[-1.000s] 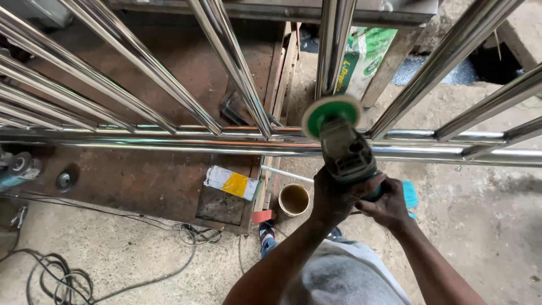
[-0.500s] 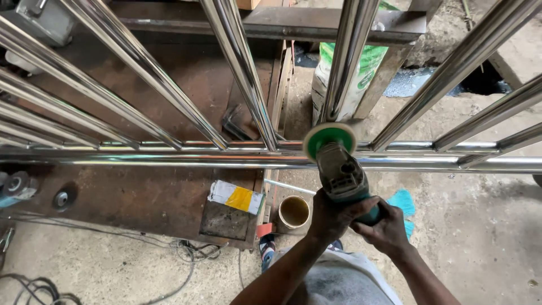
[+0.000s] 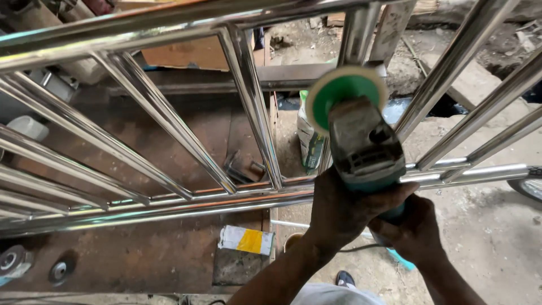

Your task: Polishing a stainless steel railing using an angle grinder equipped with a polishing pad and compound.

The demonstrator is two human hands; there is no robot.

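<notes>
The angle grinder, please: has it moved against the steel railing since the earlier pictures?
Yes. The angle grinder, held by left hand and right hand, has lifted its green disc above the bottom rail, beside an upright bar.

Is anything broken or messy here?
Nothing looks broken. Both hands, left hand and right hand, grip the angle grinder above the shiny steel railing. Loose grinding discs lie on the rusty table, a bit untidy.

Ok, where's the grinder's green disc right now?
In the head view, upper centre-right: the round green disc sits against an upright shiny steel bar, above both hands gripping the grey angle grinder.
</notes>
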